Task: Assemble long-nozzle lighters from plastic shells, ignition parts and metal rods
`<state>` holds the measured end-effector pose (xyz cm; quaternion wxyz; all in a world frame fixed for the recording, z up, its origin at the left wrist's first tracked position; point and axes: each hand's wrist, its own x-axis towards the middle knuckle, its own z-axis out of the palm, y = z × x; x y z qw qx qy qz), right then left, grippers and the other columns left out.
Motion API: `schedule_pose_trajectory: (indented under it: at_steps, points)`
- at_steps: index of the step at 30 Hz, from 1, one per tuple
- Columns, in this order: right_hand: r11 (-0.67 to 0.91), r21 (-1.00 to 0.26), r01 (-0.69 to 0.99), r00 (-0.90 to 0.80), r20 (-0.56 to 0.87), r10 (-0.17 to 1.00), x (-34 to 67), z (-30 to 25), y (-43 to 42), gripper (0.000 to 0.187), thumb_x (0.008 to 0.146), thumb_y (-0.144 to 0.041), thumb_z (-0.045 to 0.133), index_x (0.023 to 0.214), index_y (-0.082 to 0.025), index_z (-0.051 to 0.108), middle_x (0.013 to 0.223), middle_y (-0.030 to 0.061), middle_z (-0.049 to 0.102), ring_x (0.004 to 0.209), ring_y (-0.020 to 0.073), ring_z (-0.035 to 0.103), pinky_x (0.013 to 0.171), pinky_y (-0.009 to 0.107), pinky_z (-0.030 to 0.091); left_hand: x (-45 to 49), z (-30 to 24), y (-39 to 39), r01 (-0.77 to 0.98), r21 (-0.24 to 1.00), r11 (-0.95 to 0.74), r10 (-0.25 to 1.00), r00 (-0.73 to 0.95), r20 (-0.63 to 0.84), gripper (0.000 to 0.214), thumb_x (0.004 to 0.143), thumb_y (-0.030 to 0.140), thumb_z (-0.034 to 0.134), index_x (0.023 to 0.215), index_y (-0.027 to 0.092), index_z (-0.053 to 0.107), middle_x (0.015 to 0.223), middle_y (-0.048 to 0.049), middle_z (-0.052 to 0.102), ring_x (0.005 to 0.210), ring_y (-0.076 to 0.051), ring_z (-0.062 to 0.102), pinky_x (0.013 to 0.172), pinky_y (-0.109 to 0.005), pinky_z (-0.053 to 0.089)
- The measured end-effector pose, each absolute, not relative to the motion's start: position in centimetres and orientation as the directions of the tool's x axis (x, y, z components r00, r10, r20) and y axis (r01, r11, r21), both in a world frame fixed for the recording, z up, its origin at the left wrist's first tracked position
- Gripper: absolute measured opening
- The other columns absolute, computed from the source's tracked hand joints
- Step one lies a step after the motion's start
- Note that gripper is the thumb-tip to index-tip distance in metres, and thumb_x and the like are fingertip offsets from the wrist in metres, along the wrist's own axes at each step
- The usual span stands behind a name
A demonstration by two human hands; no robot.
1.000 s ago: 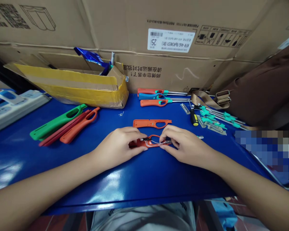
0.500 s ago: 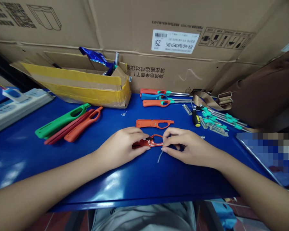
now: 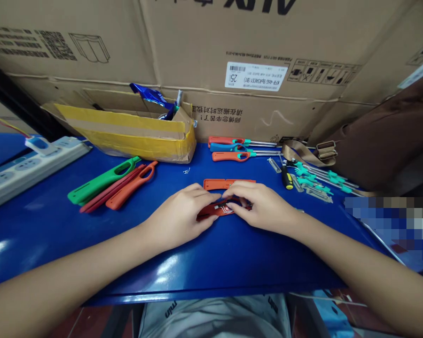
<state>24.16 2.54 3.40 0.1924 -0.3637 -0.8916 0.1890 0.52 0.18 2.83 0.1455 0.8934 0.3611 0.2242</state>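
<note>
An open red lighter-handle shell [image 3: 216, 209] with a thin white tube inside lies on the blue table [image 3: 204, 263]. My left hand [image 3: 178, 216] grips its left end, fingers curled around it. My right hand [image 3: 259, 205] covers its right end, fingertips pinched down onto the shell and tube. Just behind my hands lies the matching orange shell half [image 3: 215, 183], partly hidden by my fingers.
Green, red and orange empty handle shells [image 3: 109, 185] lie at left. Three finished lighters [image 3: 239, 149] sit at the back, with a screwdriver [image 3: 286, 178] and teal-tipped metal parts [image 3: 317, 183] at right. A taped cardboard box [image 3: 127, 131], a power strip [image 3: 24, 162] and large cartons border the table.
My right hand moved left over the shell's right end, tucking in the white tube that hung loose in front of the shell half a second ago. The view shifted slightly.
</note>
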Motion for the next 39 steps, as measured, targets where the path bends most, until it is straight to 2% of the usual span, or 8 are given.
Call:
schedule_pose_trajectory:
  at_steps: [6, 12, 17, 23, 27, 29, 35, 39]
  points:
    - [0.743, -0.468, 0.479, -0.724, 0.269, 0.636, 24.5, 2.2, 3.1, 0.018, 0.095, -0.013, 0.06, 0.107, -0.019, 0.072, 0.108, 0.0052, 0.074, 0.098, 0.0182, 0.069, 0.085, 0.029, 0.051, 0.6, 2.4, 0.1, 0.583, 0.447, -0.679, 0.725, 0.631, 0.277, 0.027, 0.093, 0.017, 0.067, 0.12, 0.016, 0.069, 0.101, -0.007, 0.074, 0.093, -0.023, 0.068, 0.081, -0.035, 0.054]
    - [0.833, -0.255, 0.491, -0.778, 0.301, 0.551, 25.3, 1.7, 3.4, 0.028, 0.096, -0.011, 0.056, 0.112, -0.023, 0.076, 0.1, 0.0051, 0.072, 0.083, 0.0174, 0.066, 0.069, 0.028, 0.047, 0.7, 2.1, 0.2, 0.571, 0.417, -0.707, 0.703, 0.631, 0.327, 0.034, 0.092, 0.016, 0.069, 0.126, 0.014, 0.066, 0.105, -0.0085, 0.075, 0.096, -0.024, 0.07, 0.084, -0.036, 0.056]
    - [0.864, -0.205, 0.46, -0.791, 0.348, 0.504, 25.5, 1.1, 3.6, 0.029, 0.096, -0.012, 0.056, 0.112, -0.023, 0.077, 0.099, 0.0055, 0.072, 0.083, 0.0171, 0.065, 0.068, 0.027, 0.046, 0.6, 1.9, 0.4, 0.58, 0.407, -0.706, 0.706, 0.626, 0.333, 0.033, 0.091, 0.017, 0.071, 0.124, 0.013, 0.067, 0.104, -0.0089, 0.076, 0.095, -0.023, 0.071, 0.085, -0.035, 0.058]
    - [0.853, -0.226, 0.471, -0.802, 0.293, 0.521, 25.0, 1.2, 3.5, 0.032, 0.096, -0.011, 0.052, 0.112, -0.023, 0.077, 0.102, 0.0064, 0.073, 0.09, 0.0184, 0.066, 0.073, 0.029, 0.049, 0.7, 2.0, 0.4, 0.582, 0.414, -0.7, 0.71, 0.628, 0.319, 0.03, 0.09, 0.018, 0.073, 0.12, 0.014, 0.069, 0.101, -0.008, 0.076, 0.091, -0.023, 0.071, 0.082, -0.035, 0.059]
    - [0.78, -0.347, 0.521, -0.741, 0.27, 0.615, 25.9, 3.2, 3.6, 0.024, 0.099, -0.019, 0.054, 0.11, -0.021, 0.076, 0.111, 0.0074, 0.072, 0.1, 0.0201, 0.067, 0.086, 0.033, 0.051, 0.6, 2.3, 0.3, 0.574, 0.418, -0.704, 0.703, 0.646, 0.298, 0.034, 0.092, 0.017, 0.069, 0.126, 0.015, 0.066, 0.111, -0.0091, 0.076, 0.1, -0.024, 0.07, 0.089, -0.038, 0.058]
    - [0.735, -0.409, 0.541, -0.696, 0.272, 0.664, 27.2, 4.7, 4.0, 0.022, 0.097, -0.019, 0.055, 0.108, -0.02, 0.074, 0.108, 0.0082, 0.072, 0.094, 0.0188, 0.067, 0.084, 0.032, 0.051, 0.4, 2.5, 0.4, 0.571, 0.417, -0.707, 0.698, 0.659, 0.281, 0.039, 0.093, 0.015, 0.067, 0.132, 0.016, 0.063, 0.116, -0.0093, 0.075, 0.105, -0.024, 0.069, 0.093, -0.039, 0.057]
    - [0.64, -0.411, 0.649, -0.732, -0.106, 0.673, 30.7, 7.0, 4.9, 0.011, 0.086, -0.031, 0.074, 0.09, -0.021, 0.075, 0.088, 0.002, 0.073, 0.074, 0.0154, 0.064, 0.066, 0.026, 0.047, 0.1, 2.9, 0.7, 0.552, 0.411, -0.726, 0.67, 0.702, 0.241, 0.043, 0.098, 0.014, 0.058, 0.139, 0.022, 0.058, 0.121, -0.0065, 0.072, 0.111, -0.022, 0.065, 0.097, -0.037, 0.054]
    - [0.677, -0.368, 0.638, -0.756, -0.13, 0.642, 31.0, 6.4, 4.8, 0.009, 0.088, -0.02, 0.069, 0.091, -0.023, 0.077, 0.089, 0.0011, 0.075, 0.078, 0.0161, 0.067, 0.069, 0.026, 0.047, 0.0, 2.9, 0.9, 0.551, 0.415, -0.724, 0.668, 0.71, 0.222, 0.041, 0.099, 0.016, 0.057, 0.14, 0.023, 0.058, 0.119, -0.006, 0.072, 0.11, -0.022, 0.064, 0.098, -0.036, 0.054]
